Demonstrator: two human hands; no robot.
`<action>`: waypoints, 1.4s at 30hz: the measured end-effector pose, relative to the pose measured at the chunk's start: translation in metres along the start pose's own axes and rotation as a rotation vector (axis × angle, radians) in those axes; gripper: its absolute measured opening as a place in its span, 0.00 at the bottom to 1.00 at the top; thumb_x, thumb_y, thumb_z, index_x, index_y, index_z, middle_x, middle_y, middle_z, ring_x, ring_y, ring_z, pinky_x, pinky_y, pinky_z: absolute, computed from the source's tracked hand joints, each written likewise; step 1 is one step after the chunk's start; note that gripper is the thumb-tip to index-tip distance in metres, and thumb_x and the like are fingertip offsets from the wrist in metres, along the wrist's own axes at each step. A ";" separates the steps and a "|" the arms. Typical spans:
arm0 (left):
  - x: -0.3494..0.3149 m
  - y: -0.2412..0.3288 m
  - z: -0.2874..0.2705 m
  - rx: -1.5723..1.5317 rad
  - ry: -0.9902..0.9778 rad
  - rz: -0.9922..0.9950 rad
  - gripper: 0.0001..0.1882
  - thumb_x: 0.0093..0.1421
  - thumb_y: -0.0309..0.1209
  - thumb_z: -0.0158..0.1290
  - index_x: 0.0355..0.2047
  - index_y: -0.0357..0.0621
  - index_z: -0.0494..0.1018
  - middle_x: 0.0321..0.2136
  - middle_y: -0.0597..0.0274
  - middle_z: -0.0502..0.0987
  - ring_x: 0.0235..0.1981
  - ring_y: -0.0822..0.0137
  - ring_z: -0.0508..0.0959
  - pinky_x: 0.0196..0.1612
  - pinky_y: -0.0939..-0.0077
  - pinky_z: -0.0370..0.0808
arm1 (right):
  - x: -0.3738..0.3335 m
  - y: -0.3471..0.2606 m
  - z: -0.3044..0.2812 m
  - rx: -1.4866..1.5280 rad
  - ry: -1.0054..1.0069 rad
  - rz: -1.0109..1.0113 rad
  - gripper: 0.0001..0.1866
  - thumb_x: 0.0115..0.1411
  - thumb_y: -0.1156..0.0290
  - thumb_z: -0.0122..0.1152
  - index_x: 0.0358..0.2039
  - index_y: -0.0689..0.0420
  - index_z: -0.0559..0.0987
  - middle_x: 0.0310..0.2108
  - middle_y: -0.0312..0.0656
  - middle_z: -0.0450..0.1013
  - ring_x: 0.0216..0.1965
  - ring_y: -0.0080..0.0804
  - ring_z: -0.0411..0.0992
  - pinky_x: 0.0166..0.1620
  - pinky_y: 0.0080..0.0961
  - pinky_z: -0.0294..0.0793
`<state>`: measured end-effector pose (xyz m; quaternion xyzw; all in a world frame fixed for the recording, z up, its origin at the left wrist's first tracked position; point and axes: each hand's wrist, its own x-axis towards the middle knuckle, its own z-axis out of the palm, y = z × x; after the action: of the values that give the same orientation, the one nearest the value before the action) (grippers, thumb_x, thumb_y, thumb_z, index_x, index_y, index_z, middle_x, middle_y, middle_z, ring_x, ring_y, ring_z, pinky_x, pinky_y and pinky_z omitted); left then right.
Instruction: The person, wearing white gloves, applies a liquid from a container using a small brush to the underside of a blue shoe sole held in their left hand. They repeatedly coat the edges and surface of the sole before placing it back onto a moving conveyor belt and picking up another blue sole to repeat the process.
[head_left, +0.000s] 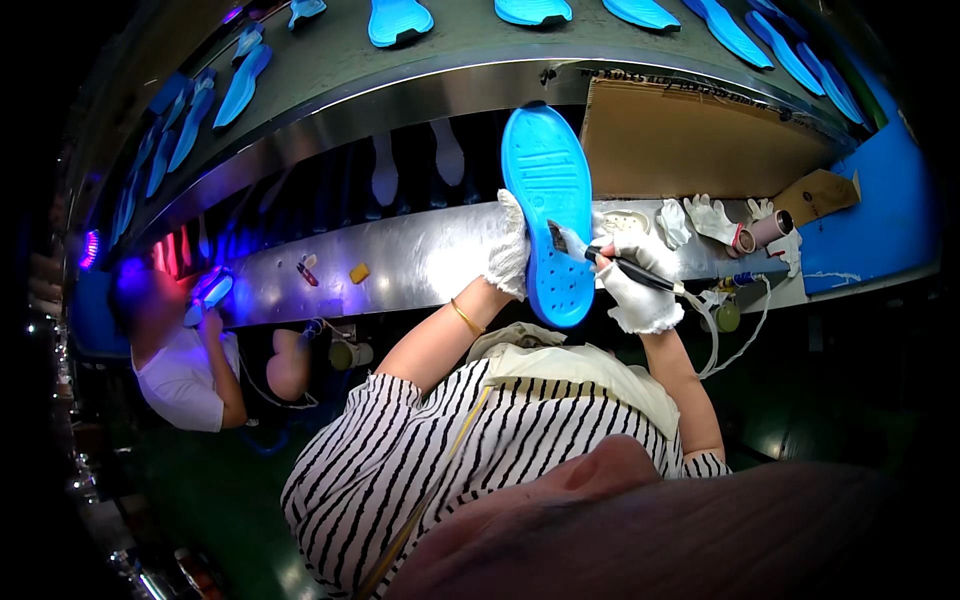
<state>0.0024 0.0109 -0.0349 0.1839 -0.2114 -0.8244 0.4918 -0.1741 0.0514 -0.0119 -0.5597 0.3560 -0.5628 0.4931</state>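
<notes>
A bright blue shoe sole (546, 150) stands lengthwise in front of me, its ridged and pitted face turned up. My left hand (511, 255), in a white knit glove, grips its left edge, with some of the fingers hidden by the sole. Also gloved in white, my right hand (640, 290) is closed around a black-handled brush (636, 271). The dark bristle tip meets the sole's surface near its middle. From the handle's rear end a clear thin tube (715, 345) hangs down and loops to the right.
A metal bench (410, 245) runs across, bearing a yellow block (359, 273). Crumpled white gloves (712, 220) and a pinkish cylinder (768, 230) lie right, before a cardboard sheet (680, 140). Beyond, a dark belt (460, 55) carries several blue soles. A co-worker (185, 375) sits left.
</notes>
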 end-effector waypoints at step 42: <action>0.069 0.085 0.021 0.777 -0.083 -0.189 0.38 0.59 0.61 0.45 0.60 0.45 0.63 0.46 0.51 0.75 0.40 0.66 0.79 0.41 0.71 0.80 | 0.052 -0.021 -0.008 0.046 -0.443 0.173 0.05 0.46 0.81 0.56 0.26 0.62 0.74 0.29 0.41 0.71 0.29 0.25 0.72 0.30 0.20 0.74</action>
<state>0.0227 -0.0835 0.0215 0.3412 -0.5094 -0.7314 0.2987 -0.1794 0.0061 0.0212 -0.6255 0.2727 -0.3900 0.6183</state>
